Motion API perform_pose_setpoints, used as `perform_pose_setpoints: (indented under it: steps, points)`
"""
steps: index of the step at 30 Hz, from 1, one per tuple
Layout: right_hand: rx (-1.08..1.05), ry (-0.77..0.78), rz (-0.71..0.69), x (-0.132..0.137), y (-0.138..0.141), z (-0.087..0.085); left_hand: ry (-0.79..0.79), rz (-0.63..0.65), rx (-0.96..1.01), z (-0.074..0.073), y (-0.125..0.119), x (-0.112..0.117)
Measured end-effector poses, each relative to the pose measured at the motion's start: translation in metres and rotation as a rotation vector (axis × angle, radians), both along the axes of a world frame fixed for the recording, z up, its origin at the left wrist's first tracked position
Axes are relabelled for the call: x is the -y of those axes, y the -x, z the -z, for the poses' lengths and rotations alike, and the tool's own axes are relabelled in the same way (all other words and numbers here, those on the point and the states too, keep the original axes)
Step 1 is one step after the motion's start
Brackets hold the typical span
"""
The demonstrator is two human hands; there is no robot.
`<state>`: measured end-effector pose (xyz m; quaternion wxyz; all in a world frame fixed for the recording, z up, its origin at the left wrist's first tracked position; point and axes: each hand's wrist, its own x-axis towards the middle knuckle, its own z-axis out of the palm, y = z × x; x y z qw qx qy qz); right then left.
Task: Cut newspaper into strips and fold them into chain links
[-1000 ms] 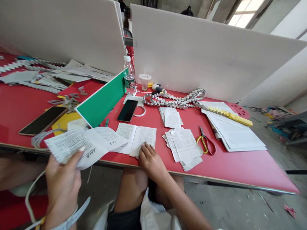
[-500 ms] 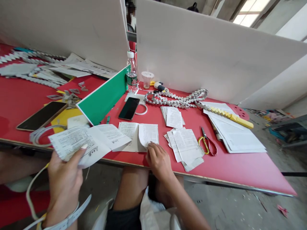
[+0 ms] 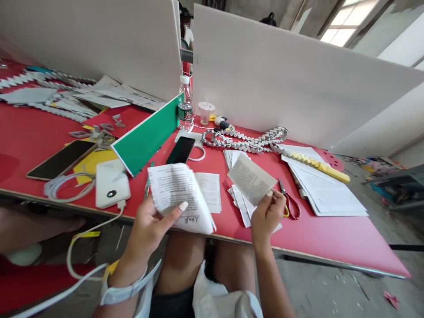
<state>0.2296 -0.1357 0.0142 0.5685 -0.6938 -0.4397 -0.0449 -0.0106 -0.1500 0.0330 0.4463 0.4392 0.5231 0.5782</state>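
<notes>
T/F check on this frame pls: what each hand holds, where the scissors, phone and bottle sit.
1. The left hand holds a bundle of printed paper sheets. True.
2. The right hand is empty. False: it pinches a small printed paper slip.
3. The yellow-handled scissors lie on the red table. True.
4. The black smartphone stands upright. False: it lies flat.
5. The clear plastic water bottle stands beside the green board. True.

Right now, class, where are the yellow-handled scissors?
In the head view, the yellow-handled scissors lie on the red table, right of the right hand, beside the white paper stack.
</notes>
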Motion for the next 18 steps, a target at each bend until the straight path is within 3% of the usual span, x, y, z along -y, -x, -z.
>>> perform_pose_setpoints:
  steps: [2,5,10,13,18]
  points:
    - [-0.003,-0.051,0.068,0.001,-0.01,-0.004,-0.02,0.084,-0.044,0.003,-0.005,-0.009]
    - [0.002,-0.103,0.132,0.006,-0.022,-0.007,0.034,0.117,-0.204,0.02,0.0,-0.026]
    - [0.013,-0.126,0.182,0.012,-0.024,-0.006,0.13,-0.017,-0.641,0.047,0.02,-0.041]
    - [0.034,-0.139,0.19,0.014,-0.021,-0.003,0.126,-0.085,-0.774,0.046,0.025,-0.042]
    - [0.082,-0.159,0.14,0.017,-0.019,0.006,0.05,-0.144,-0.827,0.041,0.024,-0.049]
